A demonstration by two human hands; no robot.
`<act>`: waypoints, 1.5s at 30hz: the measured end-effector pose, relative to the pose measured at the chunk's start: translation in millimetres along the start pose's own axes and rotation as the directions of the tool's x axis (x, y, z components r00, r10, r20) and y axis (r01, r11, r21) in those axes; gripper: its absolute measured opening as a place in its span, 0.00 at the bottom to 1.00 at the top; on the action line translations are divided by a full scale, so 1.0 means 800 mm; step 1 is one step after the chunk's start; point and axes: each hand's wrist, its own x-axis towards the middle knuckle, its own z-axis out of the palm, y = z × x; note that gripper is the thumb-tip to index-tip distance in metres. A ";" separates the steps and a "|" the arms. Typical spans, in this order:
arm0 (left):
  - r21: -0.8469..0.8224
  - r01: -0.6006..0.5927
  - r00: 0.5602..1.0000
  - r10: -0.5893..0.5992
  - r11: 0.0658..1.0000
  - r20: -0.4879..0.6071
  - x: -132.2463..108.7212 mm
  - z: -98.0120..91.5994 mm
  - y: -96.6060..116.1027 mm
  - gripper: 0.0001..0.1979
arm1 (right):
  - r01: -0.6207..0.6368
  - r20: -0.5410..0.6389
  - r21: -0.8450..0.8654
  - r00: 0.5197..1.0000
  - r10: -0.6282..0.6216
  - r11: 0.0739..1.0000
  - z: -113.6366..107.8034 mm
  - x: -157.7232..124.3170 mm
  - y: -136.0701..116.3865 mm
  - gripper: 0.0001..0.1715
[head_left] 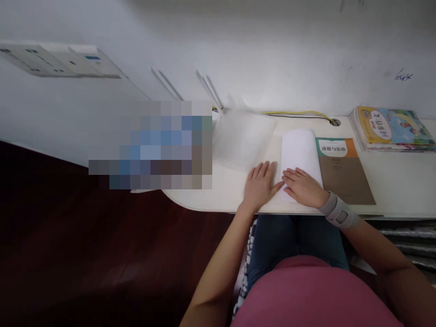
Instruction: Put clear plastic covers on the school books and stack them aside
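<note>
A white sheet of paper (299, 150), seemingly folded over along its far end, lies lengthwise on the desk in front of me. Resting on its near part is my right hand (303, 186), fingers outstretched, a grey wrist brace behind it. My left hand (260, 184) lies flat on the desktop just left of the paper, fingers spread and thumb close to the right fingertips. Beyond the left hand is a translucent plastic sheet (243, 138). Right of the paper lies a textbook (347, 177) with a brown, green and orange cover, its left edge close to the paper.
A stack of books (391, 129) stands at the back right of the white desk (398, 181). Yellow and black cables (296, 113) run along the wall to a cable hole (335, 122). A blurred-out patch covers the left end. Sockets (61, 61) are on the left wall.
</note>
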 end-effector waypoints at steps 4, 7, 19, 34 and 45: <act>0.009 -0.001 1.000 0.001 1.000 0.023 0.000 -0.002 0.000 0.34 | -0.002 -0.020 -0.001 1.000 0.002 1.000 -0.032 0.029 0.046 0.23; 0.009 0.001 1.000 -0.001 1.000 0.019 0.000 -0.003 0.000 0.34 | -0.210 -0.108 -0.049 0.973 0.204 0.977 -0.044 0.068 0.097 0.28; 0.032 0.010 1.000 -0.010 0.999 -0.003 -0.001 0.002 -0.002 0.36 | -0.437 -0.050 -0.114 0.899 0.435 0.892 -0.007 0.100 0.129 0.27; 0.010 0.002 1.000 -0.002 1.000 -0.011 -0.002 0.003 -0.002 0.37 | -0.433 0.034 -0.188 0.894 0.446 0.882 -0.008 0.103 0.125 0.26; -0.059 -0.014 0.998 0.010 0.998 -0.054 -0.001 0.003 -0.003 0.38 | -0.441 0.019 -0.180 0.892 0.451 0.879 -0.007 0.103 0.128 0.27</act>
